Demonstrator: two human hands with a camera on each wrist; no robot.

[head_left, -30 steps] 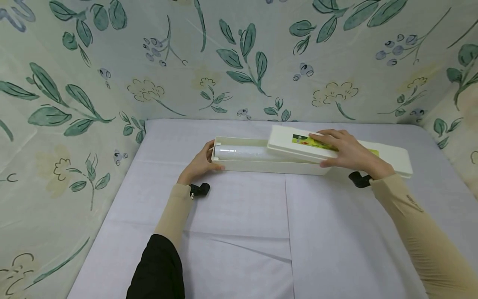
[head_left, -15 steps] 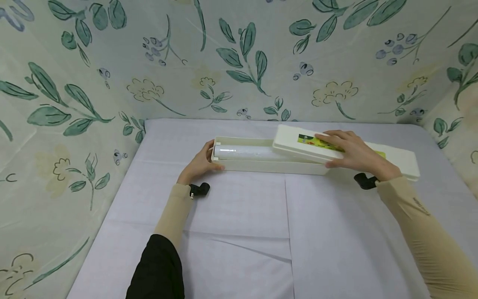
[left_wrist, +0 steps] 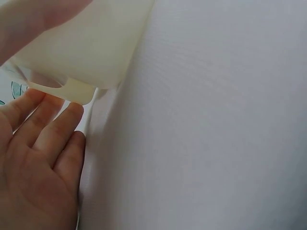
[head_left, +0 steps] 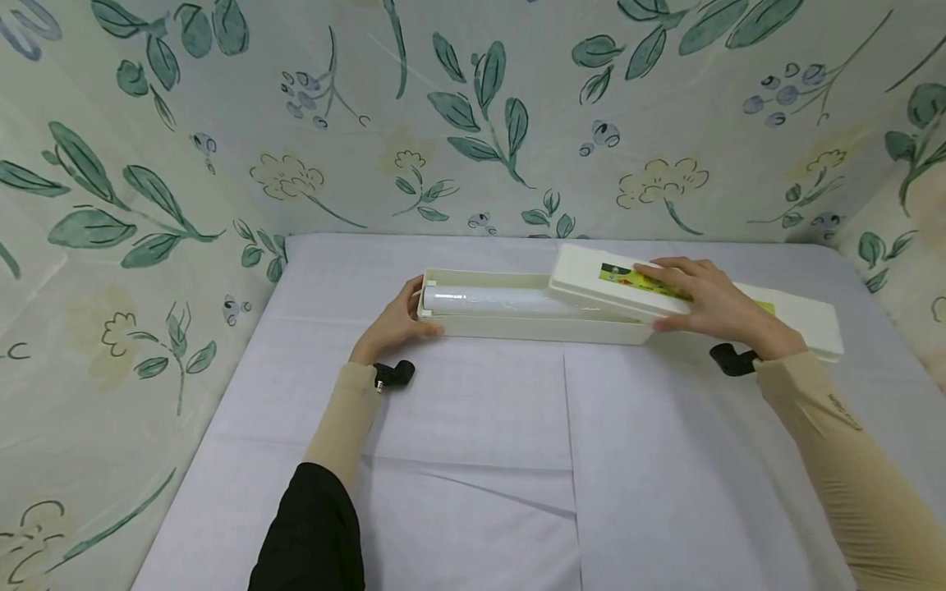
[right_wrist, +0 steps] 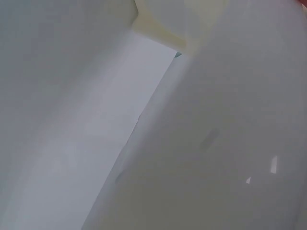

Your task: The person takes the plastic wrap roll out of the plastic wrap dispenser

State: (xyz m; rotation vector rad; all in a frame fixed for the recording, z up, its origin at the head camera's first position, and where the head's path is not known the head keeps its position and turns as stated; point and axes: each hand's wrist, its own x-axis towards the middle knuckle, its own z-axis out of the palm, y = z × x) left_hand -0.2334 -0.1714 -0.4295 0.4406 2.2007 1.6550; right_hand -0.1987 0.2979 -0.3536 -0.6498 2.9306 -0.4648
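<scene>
A long cream plastic box (head_left: 532, 327) lies across the table in the head view. Inside it is a roll of clear plastic wrap (head_left: 484, 300), its right part hidden by the lid. My left hand (head_left: 392, 327) grips the box's left end, thumb at the front; the left wrist view shows fingertips (left_wrist: 74, 110) against the box end (left_wrist: 96, 43). From above, my right hand (head_left: 713, 305) grips the white lid (head_left: 801, 316), which bears a yellow-green label (head_left: 621, 277). That lid sits askew over the box's right part and extends past its right end. In the right wrist view, the lid (right_wrist: 216, 153) fills much of the picture.
A pale cloth with creases covers the table (head_left: 473, 460). Behind it and at both sides hangs a floral curtain (head_left: 355, 123). Small black wrist cameras (head_left: 395, 373) sit at the cuffs of both sleeves.
My right hand has slid the lid steadily to the right, uncovering more of the roll. The left hand and the box have stayed in place.
</scene>
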